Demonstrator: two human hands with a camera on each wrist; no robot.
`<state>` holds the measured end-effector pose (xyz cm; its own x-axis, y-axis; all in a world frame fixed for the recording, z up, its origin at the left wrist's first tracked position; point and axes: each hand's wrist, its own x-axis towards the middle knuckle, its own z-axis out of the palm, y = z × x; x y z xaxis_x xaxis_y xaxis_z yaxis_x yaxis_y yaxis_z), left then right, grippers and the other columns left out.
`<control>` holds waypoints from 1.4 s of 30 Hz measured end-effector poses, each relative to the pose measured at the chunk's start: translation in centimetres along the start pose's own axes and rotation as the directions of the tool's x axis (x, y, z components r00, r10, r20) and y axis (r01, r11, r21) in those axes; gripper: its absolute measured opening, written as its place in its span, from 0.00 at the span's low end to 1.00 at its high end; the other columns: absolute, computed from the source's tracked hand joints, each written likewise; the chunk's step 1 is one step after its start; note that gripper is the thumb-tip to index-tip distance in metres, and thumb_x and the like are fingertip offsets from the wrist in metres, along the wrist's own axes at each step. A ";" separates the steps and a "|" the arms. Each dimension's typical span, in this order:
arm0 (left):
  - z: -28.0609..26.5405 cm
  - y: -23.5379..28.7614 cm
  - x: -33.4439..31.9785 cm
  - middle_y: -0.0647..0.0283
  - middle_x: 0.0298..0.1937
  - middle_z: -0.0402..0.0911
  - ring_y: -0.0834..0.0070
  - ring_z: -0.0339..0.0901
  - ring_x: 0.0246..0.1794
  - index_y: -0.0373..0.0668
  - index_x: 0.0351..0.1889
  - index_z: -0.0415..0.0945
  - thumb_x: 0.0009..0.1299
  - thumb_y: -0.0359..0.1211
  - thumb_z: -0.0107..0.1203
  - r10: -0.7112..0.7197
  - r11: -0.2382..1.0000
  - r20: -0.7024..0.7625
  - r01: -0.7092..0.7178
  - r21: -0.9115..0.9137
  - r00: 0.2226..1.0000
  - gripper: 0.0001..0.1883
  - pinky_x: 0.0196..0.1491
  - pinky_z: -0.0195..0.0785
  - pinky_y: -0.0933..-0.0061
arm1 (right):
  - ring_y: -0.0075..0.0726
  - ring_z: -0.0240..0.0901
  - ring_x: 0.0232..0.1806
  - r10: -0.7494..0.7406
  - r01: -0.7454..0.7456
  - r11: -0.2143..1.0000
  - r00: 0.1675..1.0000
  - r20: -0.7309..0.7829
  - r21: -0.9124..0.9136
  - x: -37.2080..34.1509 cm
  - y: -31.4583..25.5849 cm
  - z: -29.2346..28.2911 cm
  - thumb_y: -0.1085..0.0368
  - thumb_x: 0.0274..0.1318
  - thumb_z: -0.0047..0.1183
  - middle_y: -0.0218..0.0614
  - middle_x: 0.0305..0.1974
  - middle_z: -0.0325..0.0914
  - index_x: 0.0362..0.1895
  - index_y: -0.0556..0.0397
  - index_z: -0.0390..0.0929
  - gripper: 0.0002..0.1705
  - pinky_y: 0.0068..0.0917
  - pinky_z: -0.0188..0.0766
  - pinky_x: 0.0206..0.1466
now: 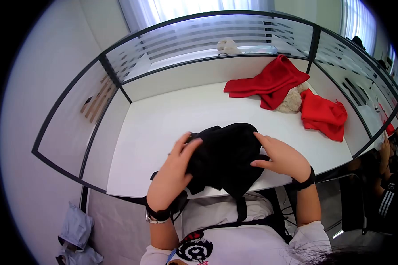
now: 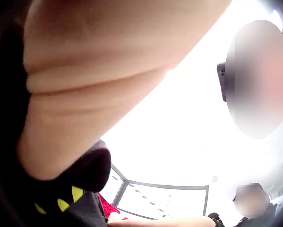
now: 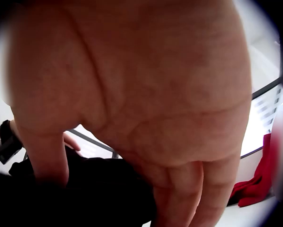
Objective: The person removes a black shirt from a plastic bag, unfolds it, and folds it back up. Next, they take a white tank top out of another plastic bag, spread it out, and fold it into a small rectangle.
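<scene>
A bundled black cloth item (image 1: 227, 152) lies at the table's front edge, with a strap-like strip hanging over that edge. Yellow pointed marks show on black fabric (image 2: 70, 208) in the left wrist view. My left hand (image 1: 170, 170) is over the bundle's left side, its fingers only slightly bent. On the other side, my right hand (image 1: 283, 157) has thumb and fingers spread, with the fingertips right at the cloth's edge. The right wrist view shows the palm (image 3: 146, 94) above the black cloth, fingers and thumb pointing down. The left fingertips are hidden in the left wrist view.
On the white table (image 1: 150, 128), a dark red cloth (image 1: 274, 81) partly covers a beige fluffy thing (image 1: 292, 99) at the back right. A brighter red cloth (image 1: 323, 115) lies beside them. Low framed partitions (image 1: 172, 77) enclose the back and sides. Another person's arm (image 1: 384, 159) shows far right.
</scene>
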<state>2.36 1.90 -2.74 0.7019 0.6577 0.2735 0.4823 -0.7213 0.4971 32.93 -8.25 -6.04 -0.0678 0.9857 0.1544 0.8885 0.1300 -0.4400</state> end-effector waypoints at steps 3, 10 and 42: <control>-0.6 -1.4 0.2 0.51 0.69 0.69 0.51 0.70 0.69 0.40 0.69 0.67 0.56 0.13 0.51 -0.026 0.999 -0.227 0.020 -0.029 0.974 0.38 0.67 0.68 0.62 | 0.58 0.77 0.45 -0.013 0.012 1.000 1.000 0.024 0.026 0.5 0.0 0.7 0.62 0.57 0.66 0.50 0.47 0.78 0.74 0.59 0.61 0.44 0.43 0.75 0.50; -2.8 -4.3 -0.3 0.52 0.45 0.84 0.58 0.82 0.47 0.35 0.51 0.78 0.59 0.16 0.50 -0.070 0.998 -0.485 0.062 -0.032 0.872 0.21 0.54 0.73 0.67 | 0.53 0.76 0.41 -0.213 0.212 0.974 0.977 0.001 0.078 -0.1 -0.2 -2.5 0.76 0.55 0.59 0.42 0.43 0.74 0.61 0.47 0.75 0.28 0.40 0.74 0.46; -2.2 -10.6 -2.5 0.54 0.61 0.78 0.58 0.76 0.56 0.41 0.66 0.73 0.65 0.34 0.68 -0.311 0.931 -0.186 0.338 0.136 0.932 0.30 0.58 0.71 0.62 | 0.51 0.73 0.58 -0.261 0.237 0.948 0.961 -0.093 -0.212 -1.2 -2.6 0.7 0.55 0.48 0.72 0.45 0.53 0.78 0.51 0.59 0.79 0.30 0.39 0.70 0.64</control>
<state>-5.63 8.36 -6.90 0.4063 0.8779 0.2534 0.7578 -0.4786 0.4434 30.39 -9.70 -5.77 -0.2545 0.9034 0.3451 0.9228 0.3337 -0.1928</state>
